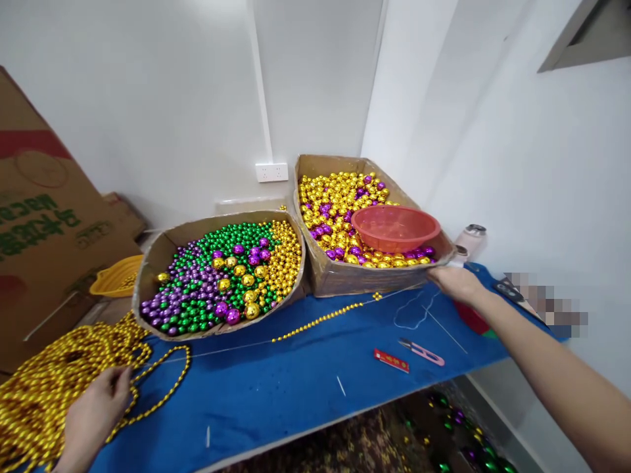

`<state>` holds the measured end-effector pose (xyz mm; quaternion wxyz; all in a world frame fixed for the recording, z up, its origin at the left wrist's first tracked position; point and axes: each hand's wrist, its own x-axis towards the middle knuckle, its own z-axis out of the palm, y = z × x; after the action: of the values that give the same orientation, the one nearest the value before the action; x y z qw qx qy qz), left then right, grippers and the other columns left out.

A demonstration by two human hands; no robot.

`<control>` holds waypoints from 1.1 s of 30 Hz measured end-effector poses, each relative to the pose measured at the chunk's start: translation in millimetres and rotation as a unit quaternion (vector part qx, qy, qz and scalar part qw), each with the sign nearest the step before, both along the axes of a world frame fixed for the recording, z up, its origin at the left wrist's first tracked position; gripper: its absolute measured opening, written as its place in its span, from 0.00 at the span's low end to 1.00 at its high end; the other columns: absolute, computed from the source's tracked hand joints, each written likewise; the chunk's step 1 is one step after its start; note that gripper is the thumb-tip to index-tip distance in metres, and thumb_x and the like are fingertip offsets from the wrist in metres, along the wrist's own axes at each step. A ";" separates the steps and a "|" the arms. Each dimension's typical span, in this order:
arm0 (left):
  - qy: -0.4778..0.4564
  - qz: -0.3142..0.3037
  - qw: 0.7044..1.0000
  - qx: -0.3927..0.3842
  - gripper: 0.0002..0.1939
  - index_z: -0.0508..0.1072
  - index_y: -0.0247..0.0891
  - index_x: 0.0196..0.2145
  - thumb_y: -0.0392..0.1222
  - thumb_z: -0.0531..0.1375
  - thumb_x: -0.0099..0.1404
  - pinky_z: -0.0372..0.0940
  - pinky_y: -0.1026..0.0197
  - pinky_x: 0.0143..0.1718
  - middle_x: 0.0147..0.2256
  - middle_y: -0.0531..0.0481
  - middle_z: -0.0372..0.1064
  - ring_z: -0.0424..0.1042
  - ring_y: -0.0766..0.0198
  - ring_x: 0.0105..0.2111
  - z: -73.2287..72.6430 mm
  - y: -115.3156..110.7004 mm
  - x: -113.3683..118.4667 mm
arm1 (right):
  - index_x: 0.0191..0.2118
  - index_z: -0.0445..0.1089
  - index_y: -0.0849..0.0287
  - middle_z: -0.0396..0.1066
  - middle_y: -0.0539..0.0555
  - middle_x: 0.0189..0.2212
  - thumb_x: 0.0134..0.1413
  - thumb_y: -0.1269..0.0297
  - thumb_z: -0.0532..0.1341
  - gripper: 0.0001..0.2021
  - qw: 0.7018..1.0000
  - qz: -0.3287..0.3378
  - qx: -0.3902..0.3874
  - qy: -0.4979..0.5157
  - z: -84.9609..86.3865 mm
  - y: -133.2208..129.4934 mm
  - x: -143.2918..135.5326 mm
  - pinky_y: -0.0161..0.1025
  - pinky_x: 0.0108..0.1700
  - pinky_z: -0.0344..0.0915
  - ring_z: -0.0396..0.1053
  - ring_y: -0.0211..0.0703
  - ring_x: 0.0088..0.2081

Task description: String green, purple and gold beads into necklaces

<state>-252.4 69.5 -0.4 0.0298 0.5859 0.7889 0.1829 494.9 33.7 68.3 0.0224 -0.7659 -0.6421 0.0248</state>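
A thin thread [231,346] stretches across the front of the bead boxes. Gold beads [318,321] are strung along its middle, and a small loose-looking gold cluster [377,296] sits further right. My left hand [101,404] pinches the thread's left end beside a heap of gold bead strands [59,374]. Out to the right, my right hand [457,284] is closed at the thread's other end, by the corner of the larger box; its fingertips are small and partly hidden.
One cardboard box [221,220] holds green, purple and gold beads. Larger gold and purple balls fill another box [345,279], with a red bowl [394,230] on top. Pink thread snips [424,353] and a red packet [391,360] lie on the blue table [276,401]. A yellow basket [114,276] stands left.
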 end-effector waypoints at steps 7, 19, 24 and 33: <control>0.005 0.005 1.000 -0.002 0.11 0.70 0.43 0.27 0.51 0.54 0.57 0.57 0.65 0.21 0.19 0.54 0.71 0.69 0.58 0.20 2.0 -0.8 2.3 | 0.45 0.68 0.56 0.68 0.54 0.44 0.62 0.60 0.55 0.09 0.997 -0.055 0.012 -0.055 -14.1 -15.4 -22.2 0.39 0.41 0.68 0.69 0.38 0.39; -0.052 -0.012 0.999 -0.008 0.15 0.71 0.39 0.33 0.52 0.52 0.59 0.61 0.62 0.28 0.28 0.48 0.73 0.72 0.57 0.28 6.4 -3.4 41.7 | 0.36 0.68 0.55 0.73 0.55 0.37 0.61 0.58 0.48 0.14 0.991 0.005 0.131 -0.007 7.0 -19.9 -62.8 0.36 0.34 0.62 0.71 0.45 0.37; -0.079 -0.013 0.997 0.011 0.15 0.71 0.39 0.33 0.52 0.53 0.57 0.62 0.62 0.27 0.27 0.49 0.73 0.72 0.57 0.28 8.9 -2.8 46.9 | 0.33 0.67 0.58 0.73 0.56 0.33 0.61 0.59 0.48 0.14 0.987 -0.068 0.147 0.025 17.4 -17.7 -39.7 0.37 0.32 0.62 0.70 0.45 0.34; -0.083 -0.039 0.993 0.070 0.13 0.71 0.40 0.30 0.51 0.55 0.56 0.61 0.62 0.23 0.23 0.52 0.71 0.70 0.58 0.25 16.5 6.6 59.6 | 0.45 0.66 0.63 0.70 0.51 0.36 0.61 0.59 0.56 0.13 0.956 -0.222 0.152 0.118 22.7 -11.9 9.8 0.37 0.32 0.69 0.70 0.35 0.30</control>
<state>-192.7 76.2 16.1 0.0608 0.5998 0.7455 0.2841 504.7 21.8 91.0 0.2191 -0.8683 -0.4449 0.0113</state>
